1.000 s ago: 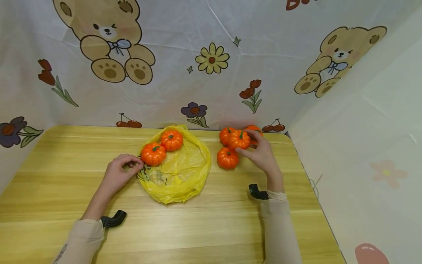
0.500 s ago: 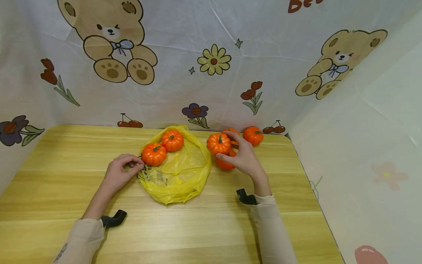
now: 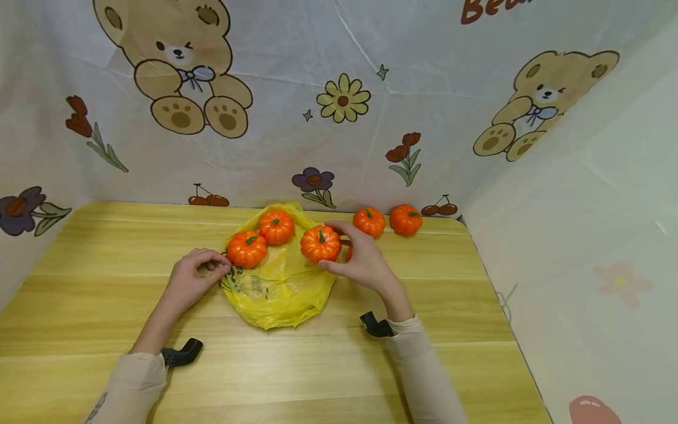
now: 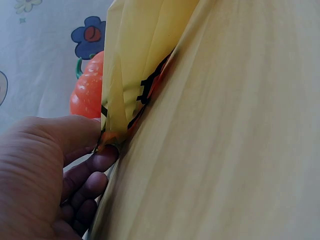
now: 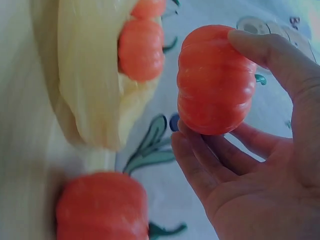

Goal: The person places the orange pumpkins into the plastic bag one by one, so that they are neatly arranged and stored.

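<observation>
A small orange pumpkin (image 3: 321, 244) with a green stem is held by my right hand (image 3: 361, 259), thumb on one side and fingers on the other. It hangs over the right part of a yellow plastic bag (image 3: 286, 277), clear of the table in the right wrist view. Two more pumpkins, one at the bag's left (image 3: 246, 248) and one at its back (image 3: 276, 227), lie in the bag. My left hand (image 3: 193, 277) pinches the bag's left rim between thumb and index finger, as the left wrist view shows.
Two pumpkins stand at the back right, a nearer one (image 3: 369, 222) and one by the corner (image 3: 406, 220). Another is mostly hidden behind my right hand. A printed cloth (image 3: 275, 147) rises behind the wooden table (image 3: 254, 377).
My right hand has carried the pumpkin leftward from the group at the back right to over the bag. My left hand stays at the bag's rim.
</observation>
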The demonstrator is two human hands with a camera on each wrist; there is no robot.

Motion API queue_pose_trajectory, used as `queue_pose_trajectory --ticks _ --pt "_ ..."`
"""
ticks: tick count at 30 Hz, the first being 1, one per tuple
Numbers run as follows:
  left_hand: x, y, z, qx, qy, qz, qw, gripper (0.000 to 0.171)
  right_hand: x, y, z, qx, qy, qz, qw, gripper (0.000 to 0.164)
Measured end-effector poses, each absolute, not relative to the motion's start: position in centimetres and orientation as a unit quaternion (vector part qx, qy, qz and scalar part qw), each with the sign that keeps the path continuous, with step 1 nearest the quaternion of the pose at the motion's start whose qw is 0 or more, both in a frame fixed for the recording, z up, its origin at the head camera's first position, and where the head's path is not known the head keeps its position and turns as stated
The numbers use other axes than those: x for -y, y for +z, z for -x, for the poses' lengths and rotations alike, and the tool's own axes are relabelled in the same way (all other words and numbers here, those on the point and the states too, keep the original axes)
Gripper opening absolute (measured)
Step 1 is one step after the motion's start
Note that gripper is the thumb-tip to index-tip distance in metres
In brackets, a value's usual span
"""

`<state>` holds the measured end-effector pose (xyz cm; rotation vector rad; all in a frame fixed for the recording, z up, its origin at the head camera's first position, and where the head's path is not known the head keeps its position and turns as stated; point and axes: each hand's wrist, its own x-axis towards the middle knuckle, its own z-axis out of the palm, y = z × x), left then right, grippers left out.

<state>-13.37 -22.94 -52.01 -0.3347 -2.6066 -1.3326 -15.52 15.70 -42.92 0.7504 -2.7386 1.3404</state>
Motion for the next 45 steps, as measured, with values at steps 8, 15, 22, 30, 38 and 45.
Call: queue_pose_trajectory --ticks 8,15,22,30,38,45 --pt "23.0 -52.0 13.4 0.880 -0.450 0.114 0.098 0.005 -12.3 -43.3 14.8 0.865 0.428 -0.257 -0.050 0.075" --pt "23.0 -52.0 13.5 0.881 -0.450 0.112 0.099 0.004 -10.3 -43.5 14.3 0.859 0.425 -0.275 -0.080 0.076" --pt "23.1 -52.2 13.5 0.879 -0.451 0.113 0.104 0.006 -8.2 -44.0 13.7 0.858 0.401 -0.308 -0.095 0.074" --pt "23.1 -52.2 13.6 0.879 -0.449 0.119 0.106 0.007 -6.5 -44.6 13.2 0.859 0.378 -0.334 -0.093 0.076" --pt "23.1 -51.9 13.5 0.880 -0.450 0.114 0.104 0.007 -5.2 -44.9 13.0 0.860 0.369 -0.338 -0.100 0.077" --pt "23.2 -52.0 13.6 0.879 -0.450 0.121 0.107 0.006 -4.6 -45.6 12.7 0.866 0.358 -0.325 -0.128 0.074"
